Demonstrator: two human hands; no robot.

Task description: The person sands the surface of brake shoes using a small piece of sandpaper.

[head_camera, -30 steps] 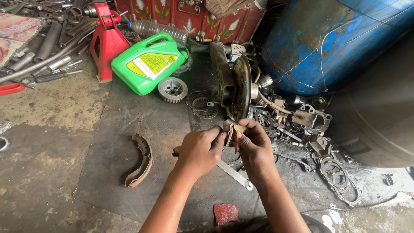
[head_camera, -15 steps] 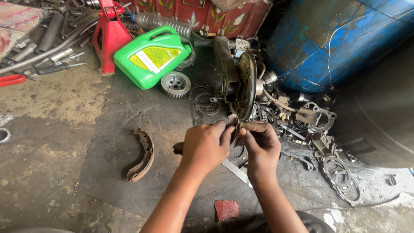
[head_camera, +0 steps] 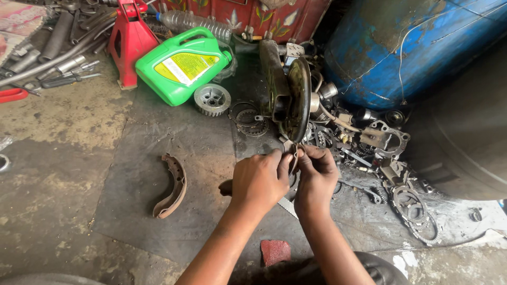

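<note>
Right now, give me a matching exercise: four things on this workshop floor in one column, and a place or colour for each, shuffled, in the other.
Things
1. jug
2. brake shoe
3. drum
4. gear

Descriptions
A. blue, at the top right
B. curved and rusty, alone on the dark mat left of the hands
C. green with a yellow label, lying on its side
D. round, grey and toothed, just below the jug

Pairs: 1-C, 2-B, 3-A, 4-D

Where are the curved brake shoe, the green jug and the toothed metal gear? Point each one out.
brake shoe (head_camera: 171, 186), head view, on the middle of its curved body.
green jug (head_camera: 182, 66), head view, on its yellow label.
toothed gear (head_camera: 212, 99), head view, on its hub face.
</note>
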